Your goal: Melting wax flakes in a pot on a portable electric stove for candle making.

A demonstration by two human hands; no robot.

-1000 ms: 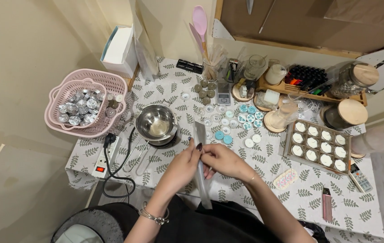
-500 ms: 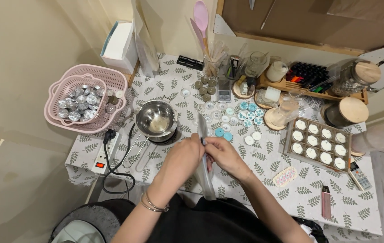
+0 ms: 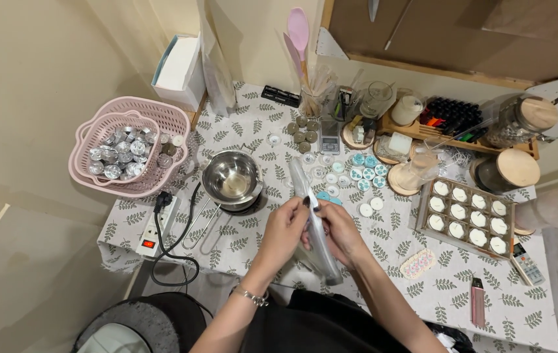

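Both my hands hold a long clear plastic bag [image 3: 316, 222] above the table's front edge. My left hand [image 3: 285, 228] pinches it from the left near its upper part, and my right hand [image 3: 339, 230] grips it from the right. The bag runs tilted from upper left, near the steel bowl [image 3: 230, 179], down to the lower right past my wrists. What lies inside the bag I cannot tell.
Table with a leaf-print cloth [image 3: 240, 238]. Pink basket of foil cups [image 3: 125, 155] at left, power strip [image 3: 156, 229] with black cable, small round tins [image 3: 347, 176] mid-table, tray of white candles [image 3: 465, 212], wooden-lidded jars [image 3: 508, 168], remote [image 3: 526, 260] at right.
The bag has tilted, its lower end swinging right and its top leaning left. My hands shifted slightly right and down with it. The camera view moved a little.
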